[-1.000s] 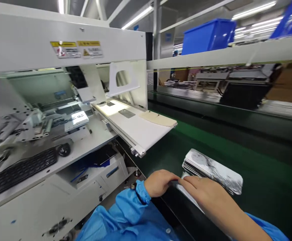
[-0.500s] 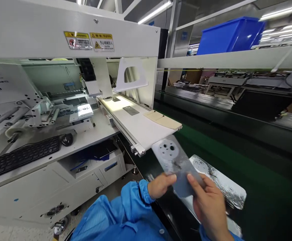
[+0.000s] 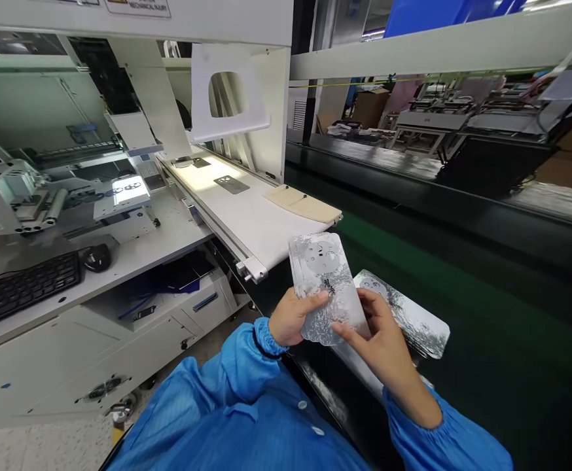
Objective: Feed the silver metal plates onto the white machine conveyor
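Between my two hands is a small stack of silvery phone back panels (image 3: 341,288), tilted up, with a round camera area with holes at the upper end and a mottled shiny face. My left hand (image 3: 293,317) grips the left edge, its thumb pressed flat on the top panel. At the lower right edge, my right hand (image 3: 377,330) holds the stack with thumb in front and fingers behind. Another pile of silvery panels (image 3: 421,320) lies just beyond my right hand on the dark green belt (image 3: 394,255).
A white conveyor (image 3: 251,222) runs out of the machine, carrying a dark grey panel (image 3: 232,184). A beige plate (image 3: 305,203) sits along its right side. To the left are a keyboard (image 3: 25,288) and a mouse (image 3: 97,258). A blue bin (image 3: 443,16) rests on the overhead rail.
My view has dipped and shifted right. A greyish, see-through-looking panel faced me before; now a mottled silvery stack shows in my hands. My left hand has its thumb further over the face.
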Available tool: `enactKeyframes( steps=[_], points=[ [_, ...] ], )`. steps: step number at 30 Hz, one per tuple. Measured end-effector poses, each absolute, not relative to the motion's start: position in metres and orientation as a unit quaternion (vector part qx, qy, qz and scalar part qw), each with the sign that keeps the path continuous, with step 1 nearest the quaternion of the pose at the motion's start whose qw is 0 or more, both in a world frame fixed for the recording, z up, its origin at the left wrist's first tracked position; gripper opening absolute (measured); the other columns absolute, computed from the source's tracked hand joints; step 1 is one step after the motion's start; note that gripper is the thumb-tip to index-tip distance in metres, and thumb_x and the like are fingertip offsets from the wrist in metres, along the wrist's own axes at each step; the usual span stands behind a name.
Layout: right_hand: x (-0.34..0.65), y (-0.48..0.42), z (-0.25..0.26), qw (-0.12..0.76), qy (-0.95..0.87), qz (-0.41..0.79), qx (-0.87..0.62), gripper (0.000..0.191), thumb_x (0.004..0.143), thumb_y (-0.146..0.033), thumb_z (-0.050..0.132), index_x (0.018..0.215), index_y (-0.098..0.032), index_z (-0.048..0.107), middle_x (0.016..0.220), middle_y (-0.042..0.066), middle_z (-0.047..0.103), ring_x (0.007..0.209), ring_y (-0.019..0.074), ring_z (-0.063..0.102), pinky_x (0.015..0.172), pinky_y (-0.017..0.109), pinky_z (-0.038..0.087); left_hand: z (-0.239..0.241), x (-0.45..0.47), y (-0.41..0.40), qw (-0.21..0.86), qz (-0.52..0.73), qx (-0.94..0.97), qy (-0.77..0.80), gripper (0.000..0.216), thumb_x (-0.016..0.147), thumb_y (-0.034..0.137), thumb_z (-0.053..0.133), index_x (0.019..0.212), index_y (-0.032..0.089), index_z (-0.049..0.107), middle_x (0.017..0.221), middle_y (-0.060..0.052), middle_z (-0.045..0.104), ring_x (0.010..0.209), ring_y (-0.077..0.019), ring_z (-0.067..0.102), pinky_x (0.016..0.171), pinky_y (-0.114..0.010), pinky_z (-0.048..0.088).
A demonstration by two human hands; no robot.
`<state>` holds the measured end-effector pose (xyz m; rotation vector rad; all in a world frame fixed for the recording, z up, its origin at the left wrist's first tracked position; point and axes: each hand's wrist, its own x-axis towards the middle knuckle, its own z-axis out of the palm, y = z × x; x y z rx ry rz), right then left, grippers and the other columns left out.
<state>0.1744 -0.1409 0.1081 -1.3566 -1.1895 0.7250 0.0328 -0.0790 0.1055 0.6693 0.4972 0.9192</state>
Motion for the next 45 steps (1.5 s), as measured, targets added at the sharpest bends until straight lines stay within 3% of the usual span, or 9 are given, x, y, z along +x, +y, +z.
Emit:
enactKeyframes(
  steps=[3,9,16,21,26,30,36,40,45],
  points=[
    [0.171,-0.140,0.105,0.541,-0.496,0.307,-0.606,0.055,0.062,-0.048,0.080,0.108,-0.023,0.062,0.105,0.008,0.070,0.096,0.0264,0.065,0.086,0.042,0.053,0.102,0.034,-0.079,0.837,0.412,0.296,0.207,0.045,0.063,0.038,0.081,0.096,0.010,0.071,0.095,-0.012,0.075,0.101,-0.0317,0.067,0.096,-0.044,0.048],
    [0.185,-0.137,0.108,0.629,-0.369,0.377,-0.571,0.046,0.060,-0.045,0.084,0.096,-0.023,0.067,0.091,0.004,0.075,0.082,0.0234,0.069,0.073,0.037,0.058,0.099,0.030,-0.077,0.837,0.425,0.287,0.191,0.043,0.062,0.034,0.081,0.097,0.010,0.071,0.094,-0.013,0.075,0.102,-0.0334,0.067,0.096,-0.047,0.048],
    [0.183,-0.134,0.113,0.614,-0.323,0.461,-0.553,0.042,0.050,-0.045,0.089,0.080,-0.019,0.073,0.072,0.004,0.074,0.070,0.0235,0.070,0.072,0.040,0.058,0.104,0.032,-0.077,0.806,0.454,0.299,0.233,0.045,0.061,0.038,0.083,0.096,0.011,0.071,0.093,-0.010,0.076,0.095,-0.0290,0.069,0.094,-0.044,0.049],
    [0.195,-0.131,0.116,0.692,-0.260,0.388,-0.551,0.040,0.052,-0.044,0.088,0.081,-0.021,0.072,0.084,0.003,0.076,0.079,0.0223,0.070,0.077,0.038,0.057,0.099,0.031,-0.076,0.829,0.461,0.225,0.222,0.043,0.060,0.043,0.081,0.088,0.011,0.072,0.080,-0.009,0.076,0.096,-0.0321,0.069,0.094,-0.045,0.050],
    [0.206,-0.135,0.123,0.665,-0.283,0.423,-0.547,0.038,0.058,-0.047,0.085,0.084,-0.024,0.071,0.085,0.004,0.075,0.082,0.0252,0.070,0.078,0.042,0.057,0.106,0.029,-0.078,0.801,0.481,0.269,0.235,0.048,0.058,0.042,0.085,0.091,0.010,0.072,0.080,-0.009,0.076,0.094,-0.0323,0.070,0.091,-0.045,0.052],
    [0.195,-0.138,0.120,0.628,-0.318,0.447,-0.552,0.042,0.060,-0.050,0.083,0.091,-0.024,0.070,0.086,0.005,0.076,0.083,0.0262,0.070,0.075,0.043,0.056,0.108,0.030,-0.079,0.779,0.491,0.295,0.256,0.050,0.057,0.042,0.086,0.094,0.012,0.072,0.087,-0.009,0.076,0.092,-0.0310,0.070,0.091,-0.046,0.052],
    [0.188,-0.137,0.113,0.673,-0.291,0.392,-0.555,0.042,0.063,-0.045,0.083,0.097,-0.023,0.069,0.091,0.004,0.075,0.086,0.0238,0.069,0.075,0.037,0.056,0.102,0.036,-0.079,0.790,0.512,0.244,0.233,0.068,0.063,0.069,0.070,0.104,0.015,0.071,0.104,-0.012,0.074,0.120,-0.0342,0.058,0.104,-0.047,0.046],
    [0.194,-0.136,0.114,0.690,-0.281,0.364,-0.558,0.039,0.070,-0.043,0.078,0.102,-0.025,0.068,0.099,0.004,0.074,0.090,0.0240,0.069,0.078,0.037,0.057,0.104,0.037,-0.079,0.784,0.537,0.221,0.221,0.069,0.065,0.066,0.071,0.111,0.016,0.068,0.115,-0.011,0.071,0.128,-0.0322,0.051,0.109,-0.045,0.042],
    [0.185,-0.134,0.108,0.680,-0.298,0.373,-0.557,0.044,0.066,-0.045,0.080,0.101,-0.024,0.066,0.100,0.004,0.074,0.093,0.0248,0.068,0.082,0.039,0.056,0.105,0.038,-0.082,0.783,0.529,0.233,0.228,0.065,0.061,0.064,0.075,0.100,0.013,0.071,0.105,-0.012,0.074,0.121,-0.0342,0.057,0.104,-0.046,0.045]
  ],
)
